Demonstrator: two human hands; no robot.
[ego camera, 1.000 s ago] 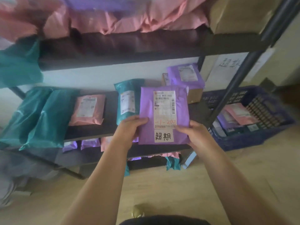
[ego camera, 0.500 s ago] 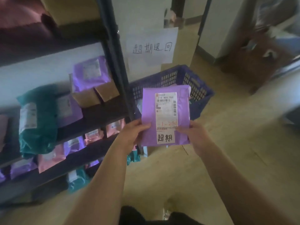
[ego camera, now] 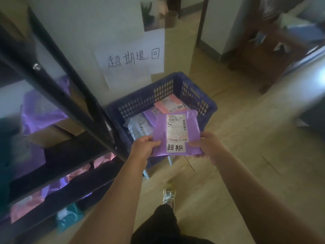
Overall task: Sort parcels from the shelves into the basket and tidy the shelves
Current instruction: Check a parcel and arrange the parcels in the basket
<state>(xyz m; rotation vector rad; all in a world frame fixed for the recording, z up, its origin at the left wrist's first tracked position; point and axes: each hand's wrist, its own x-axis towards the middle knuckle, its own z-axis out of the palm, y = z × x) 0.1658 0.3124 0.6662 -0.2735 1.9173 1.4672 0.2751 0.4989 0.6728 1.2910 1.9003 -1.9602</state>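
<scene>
The dark metal shelving [ego camera: 58, 95] occupies the left of the view and holds a good number of purple, pink and teal parcels on at least three levels, some leaning or overlapping; sorting and tidying there appear far from complete. The blue slatted basket [ego camera: 158, 92] stands on the floor just beside the shelving's end post, against a white wall bearing a handwritten paper sign [ego camera: 133, 59]. It already holds several parcels: a pink one [ego camera: 168, 105], a purple one and a pale one, so part of the sorting is judged done. The floor is pale wood-effect boarding; a doorway and dark wooden furniture lie beyond to the right, blurred. The purple parcel [ego camera: 176, 135] in hand is held label-up over the near edge of the basket, not yet released. The left hand [ego camera: 144, 147] is closed on its lower left corner, thumb on top; the right hand [ego camera: 204, 146] is closed on its lower right edge in like manner. A shoe [ego camera: 169, 191] shows below.
</scene>
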